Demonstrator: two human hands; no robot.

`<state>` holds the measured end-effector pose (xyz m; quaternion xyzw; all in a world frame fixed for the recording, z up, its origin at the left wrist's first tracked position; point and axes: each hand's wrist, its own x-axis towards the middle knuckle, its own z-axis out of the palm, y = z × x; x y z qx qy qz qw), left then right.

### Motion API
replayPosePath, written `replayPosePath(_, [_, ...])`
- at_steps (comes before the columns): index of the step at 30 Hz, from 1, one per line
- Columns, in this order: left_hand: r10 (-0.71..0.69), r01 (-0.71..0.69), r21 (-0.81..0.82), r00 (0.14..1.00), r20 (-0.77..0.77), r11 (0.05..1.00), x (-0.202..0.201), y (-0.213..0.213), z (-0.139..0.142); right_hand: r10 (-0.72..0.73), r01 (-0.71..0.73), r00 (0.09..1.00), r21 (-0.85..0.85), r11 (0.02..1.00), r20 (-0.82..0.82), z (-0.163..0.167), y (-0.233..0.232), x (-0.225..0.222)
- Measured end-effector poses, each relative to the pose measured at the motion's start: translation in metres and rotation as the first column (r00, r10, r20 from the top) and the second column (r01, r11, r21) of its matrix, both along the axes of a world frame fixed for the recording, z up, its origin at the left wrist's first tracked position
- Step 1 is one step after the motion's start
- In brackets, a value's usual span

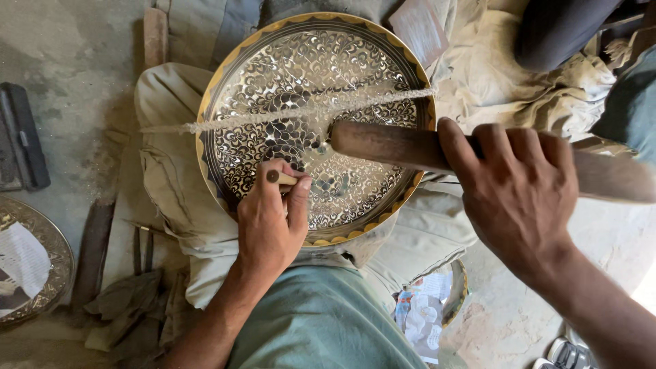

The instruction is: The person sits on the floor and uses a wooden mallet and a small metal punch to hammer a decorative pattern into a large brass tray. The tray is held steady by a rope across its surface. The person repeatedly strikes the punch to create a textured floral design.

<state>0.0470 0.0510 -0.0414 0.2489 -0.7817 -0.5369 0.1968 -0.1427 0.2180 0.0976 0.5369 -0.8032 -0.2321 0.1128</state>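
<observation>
Nearest me, at six o'clock, is my green shirt (321, 321), with my knees under pale cloth (171, 178) that props the work. My left hand (270, 225) is closed tight around a small punch (281, 178), its blunt end up and its tip set on the round metal tray (314, 123) a little below the tray's centre. My right hand (519, 195), at three o'clock, is wrapped shut around a thick wooden mallet (389, 145), whose head hangs just over the punch, close but apparently not touching it. I judge this to be the chasing step, with the pattern being struck into the plate mark by mark. The next move calls for a short, square blow on the punch while my left hand keeps it steady, then a small shift of the tip along the pattern. The tray lies tilted in my lap, covered with fine leaf-like ornament inside a scalloped brass-coloured rim, and a rough string (287, 115) runs across it from nine towards two o'clock. Beyond it, the dusty concrete floor (68, 61) carries a dark flat bar (24, 137) at ten o'clock, another decorated plate (58, 249) at eight o'clock, and crumpled cloth (519, 75) at one o'clock.
</observation>
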Motion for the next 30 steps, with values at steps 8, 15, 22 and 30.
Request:
replayPosePath(8, [0.013,-0.021,-0.102,0.997,-0.078,0.995,0.002,0.005,-0.006,-0.038,0.422,0.577,-0.259,0.869,0.816,0.024,-0.034,0.015])
replayPosePath(15, [-0.004,0.007,-0.209,1.000,0.015,0.978,0.009,0.006,-0.025,0.097,-0.024,0.944,-0.227,0.974,0.316,0.030,-0.057,0.018])
replayPosePath(22, [0.007,-0.004,-0.222,1.000,0.014,0.975,0.011,0.007,-0.027,0.156,-0.103,0.964,-0.237,0.966,0.216,0.035,-0.054,0.016])
replayPosePath(30, [-0.031,0.071,-0.300,0.990,0.135,0.951,0.013,0.007,-0.032,0.133,-0.086,0.968,-0.218,0.972,0.214,0.034,-0.054,0.019])
